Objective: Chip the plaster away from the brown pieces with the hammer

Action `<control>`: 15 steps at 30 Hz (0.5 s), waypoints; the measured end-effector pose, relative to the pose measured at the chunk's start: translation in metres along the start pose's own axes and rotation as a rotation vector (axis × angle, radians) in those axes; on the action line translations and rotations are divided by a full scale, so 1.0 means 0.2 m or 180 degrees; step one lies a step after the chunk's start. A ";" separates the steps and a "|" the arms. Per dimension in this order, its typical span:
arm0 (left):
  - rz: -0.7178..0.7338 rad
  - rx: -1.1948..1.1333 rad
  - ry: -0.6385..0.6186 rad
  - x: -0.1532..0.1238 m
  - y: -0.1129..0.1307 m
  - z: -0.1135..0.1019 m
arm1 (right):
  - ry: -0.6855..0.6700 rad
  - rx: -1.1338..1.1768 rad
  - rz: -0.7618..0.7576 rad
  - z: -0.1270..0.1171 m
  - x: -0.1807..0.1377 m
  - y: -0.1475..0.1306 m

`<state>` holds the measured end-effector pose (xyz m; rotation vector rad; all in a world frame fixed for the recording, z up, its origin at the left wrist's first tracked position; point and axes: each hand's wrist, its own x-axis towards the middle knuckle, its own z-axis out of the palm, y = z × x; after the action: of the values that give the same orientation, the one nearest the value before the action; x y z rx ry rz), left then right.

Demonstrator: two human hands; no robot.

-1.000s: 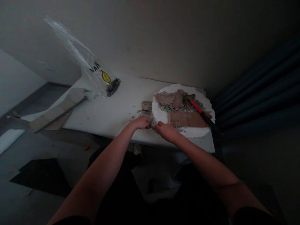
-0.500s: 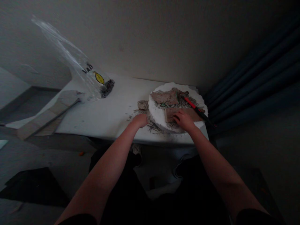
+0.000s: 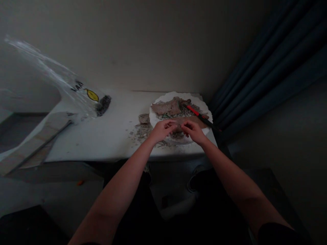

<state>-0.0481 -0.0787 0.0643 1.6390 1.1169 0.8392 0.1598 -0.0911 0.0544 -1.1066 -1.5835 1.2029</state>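
Note:
My left hand (image 3: pixel 163 131) is over the near left edge of a round white scalloped base (image 3: pixel 153 119), its fingers curled in a pinch. A tiny pale sliver seems to show at its fingertips, too small to name. Close beside it, my right hand (image 3: pixel 192 131) has its thumb and fingers pressed together over a flat brown strip (image 3: pixel 201 121); what it pinches, if anything, is hidden. Behind the hands, a rough brown crusted piece (image 3: pixel 167 107) sits on the base among grey-brown crumbs. A red and black tool (image 3: pixel 198 114) rests across the base's right side.
A brown textured block (image 3: pixel 144 118) and loose debris (image 3: pixel 140 132) lie left of the base on the white table (image 3: pixel 112 136). Farther left are a clear plastic bag (image 3: pixel 76 92) with dark bits inside and some flat boards (image 3: pixel 35 143). A dark curtain (image 3: pixel 268 61) hangs at right.
My left hand has moved from the debris beside the base to over it, close to my right hand. My right hand has lifted slightly from the brown strip. The view has shifted right.

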 end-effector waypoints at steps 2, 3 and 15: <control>0.0083 -0.0246 0.0064 0.05 0.02 0.09 | 0.0028 0.0349 0.0047 0.02 -0.03 -0.02; 0.0128 -0.0334 0.0071 0.08 0.03 0.12 | 0.0105 0.0484 0.0072 0.03 -0.04 -0.03; 0.0396 -0.0251 -0.0094 0.29 0.03 0.25 | 0.0603 0.0187 0.0267 -0.25 -0.01 0.05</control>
<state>0.0185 -0.0406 0.0551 1.6628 0.9575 0.9245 0.2090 -0.0800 0.0541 -1.2214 -1.3621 1.1553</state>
